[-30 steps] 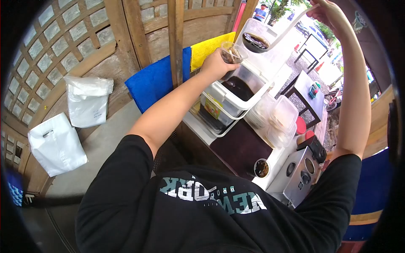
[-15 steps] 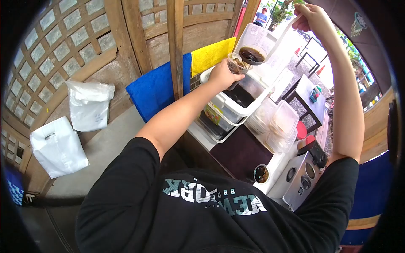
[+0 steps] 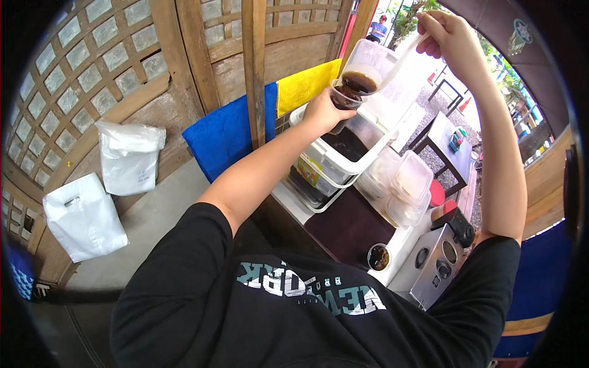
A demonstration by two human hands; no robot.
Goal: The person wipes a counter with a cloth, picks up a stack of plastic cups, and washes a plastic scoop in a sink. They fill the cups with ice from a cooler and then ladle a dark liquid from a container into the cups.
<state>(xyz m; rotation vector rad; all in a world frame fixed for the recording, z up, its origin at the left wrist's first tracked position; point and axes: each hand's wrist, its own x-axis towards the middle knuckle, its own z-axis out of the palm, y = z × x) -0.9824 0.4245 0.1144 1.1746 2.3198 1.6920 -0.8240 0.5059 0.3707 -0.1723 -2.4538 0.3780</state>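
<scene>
My left hand (image 3: 324,114) is wrapped round a clear plastic cup (image 3: 347,97) with dark liquid in it, raised above an open plastic tub (image 3: 359,162). A ladle (image 3: 362,81) holding dark brown drink is tilted against or just over the cup's rim. Up high at the right, my right hand (image 3: 446,35) grips the end of the ladle's long pale handle. Dark liquid fills part of the tub below. Another cup (image 3: 378,257) of dark drink with ice stands on the counter near my body.
Stacked clear plastic containers (image 3: 409,178) sit right of the tub, near a silver metal machine (image 3: 432,264). Blue (image 3: 228,132) and yellow towels (image 3: 307,86) hang behind. White plastic bags (image 3: 86,218) hang at left. Outside stands a dark-framed table (image 3: 443,144).
My right hand has come down and slightly left, tipping the ladle toward the cup. The cup now shows more dark liquid. My left hand has stayed nearly still.
</scene>
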